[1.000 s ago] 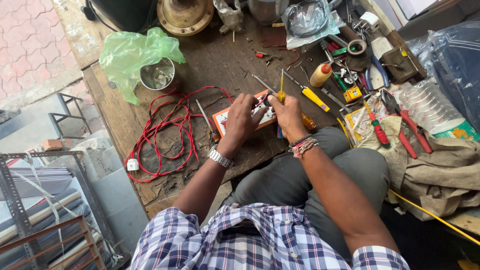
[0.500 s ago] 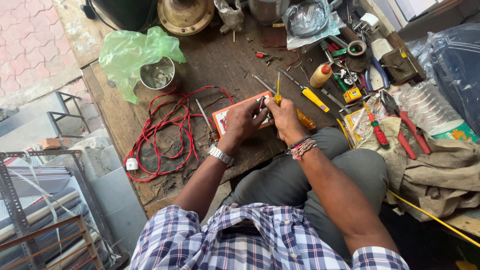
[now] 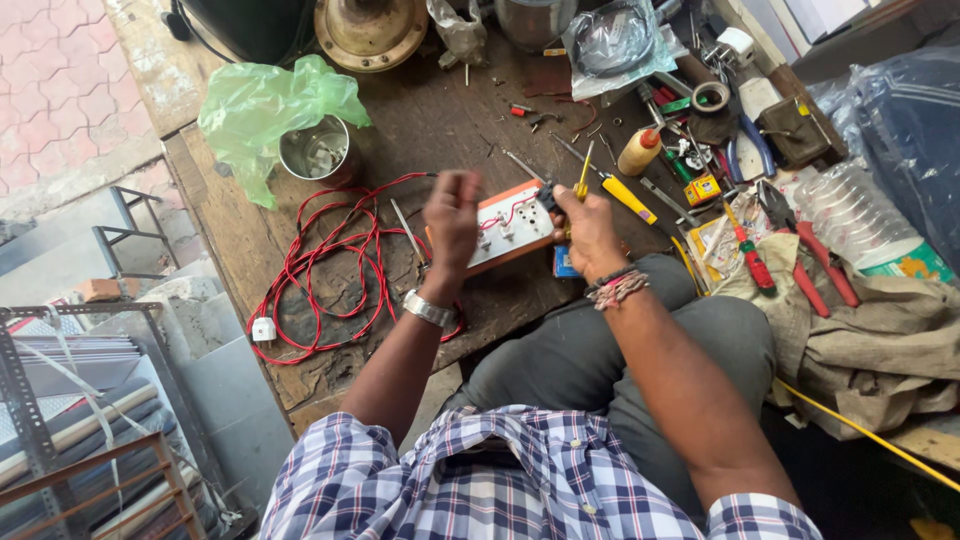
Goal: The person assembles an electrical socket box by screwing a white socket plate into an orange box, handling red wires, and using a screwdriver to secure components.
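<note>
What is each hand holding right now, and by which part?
Right hand grips the switch board by its right edge. Left hand is blurred above its left end; any hold cannot be told.

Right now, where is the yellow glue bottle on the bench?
In the head view, the yellow glue bottle lies on the wooden bench up and to the right of the right hand, just above the yellow-handled screwdriver.
</note>
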